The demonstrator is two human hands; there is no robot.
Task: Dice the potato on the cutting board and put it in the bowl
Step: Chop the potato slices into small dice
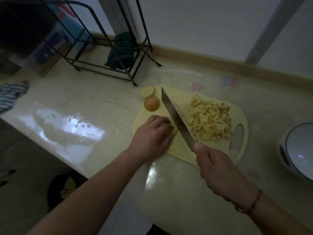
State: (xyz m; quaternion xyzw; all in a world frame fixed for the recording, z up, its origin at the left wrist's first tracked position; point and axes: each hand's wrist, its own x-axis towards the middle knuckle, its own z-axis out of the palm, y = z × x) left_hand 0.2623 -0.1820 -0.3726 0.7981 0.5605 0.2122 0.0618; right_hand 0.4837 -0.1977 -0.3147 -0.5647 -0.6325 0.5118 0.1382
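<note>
Potato mid-dice on the board, knife close to your fingers.

Pale yellow plastic cutting board [218, 102] sits w/ its left edge near the wet, glossy counter [67, 129]; it could skate if you bear down hard. White round bowl [298, 150] is well apart at right, so dice may spill in the carry. Big heap of diced potato [210, 119] crowds the long steel knife [176, 119] from the right. Your left hand [152, 134] curls fingers over a pale potato piece [174, 131], knuckles just beside the blade: a slip nicks them. Right hand [218, 168] grips the handle, thumb at the blade's heel. Two uncut potato slices [149, 98] lie at the board's far-left edge, one overhanging; a nudge drops it.
</note>
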